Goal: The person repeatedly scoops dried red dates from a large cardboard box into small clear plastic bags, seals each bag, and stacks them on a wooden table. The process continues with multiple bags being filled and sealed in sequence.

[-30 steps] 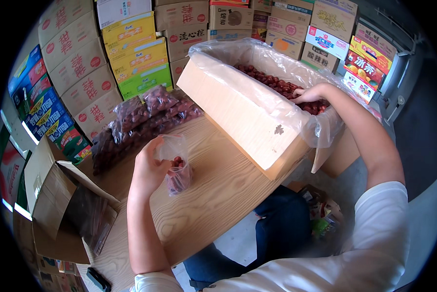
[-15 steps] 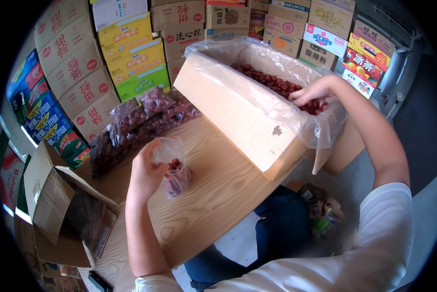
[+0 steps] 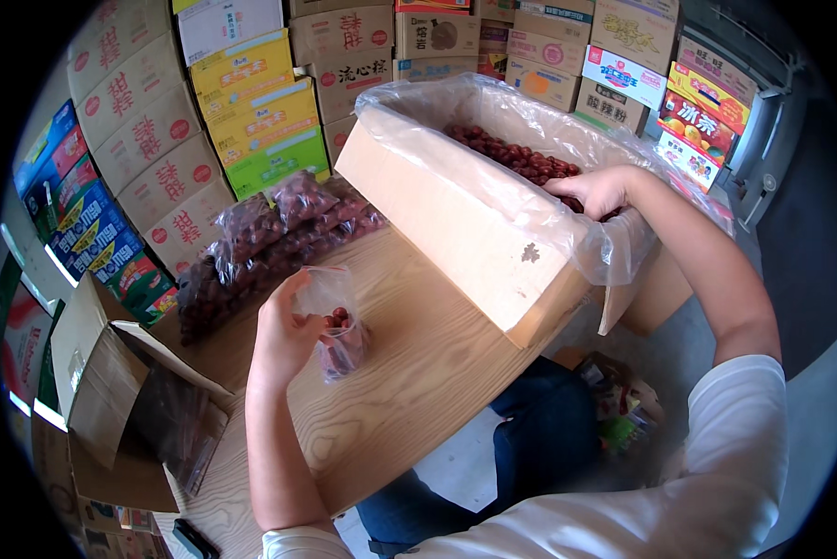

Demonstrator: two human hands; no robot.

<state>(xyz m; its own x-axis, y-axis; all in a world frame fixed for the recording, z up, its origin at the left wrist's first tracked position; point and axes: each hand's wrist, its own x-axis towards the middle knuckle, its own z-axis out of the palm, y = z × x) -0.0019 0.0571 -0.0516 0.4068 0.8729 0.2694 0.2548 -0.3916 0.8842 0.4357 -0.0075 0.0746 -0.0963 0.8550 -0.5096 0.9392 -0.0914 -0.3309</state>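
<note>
My left hand (image 3: 288, 319) grips the side of a small clear plastic bag (image 3: 344, 359), which stands upright on the wooden table (image 3: 409, 345) with its mouth open. Red dates (image 3: 337, 319) show inside it. To the right, a large cardboard box (image 3: 465, 214) lined with clear plastic sits tilted at the table's edge, partly full of red dates (image 3: 516, 156). Down among those dates is my right hand (image 3: 594, 193), its fingers curled and partly hidden by the fruit and the liner; whether it has dates in its grasp cannot be made out.
Filled bags of dates (image 3: 269, 228) are piled at the table's back left. An opened carton (image 3: 111, 391) with clear plastic bags (image 3: 181, 419) stands at the left. A black object (image 3: 193, 538) lies near the front edge. Stacked cartons (image 3: 260, 121) line the back.
My right hand has shifted slightly left and turned within the dates, its back now more upward. The left hand still holds the small bag in nearly the same place.
</note>
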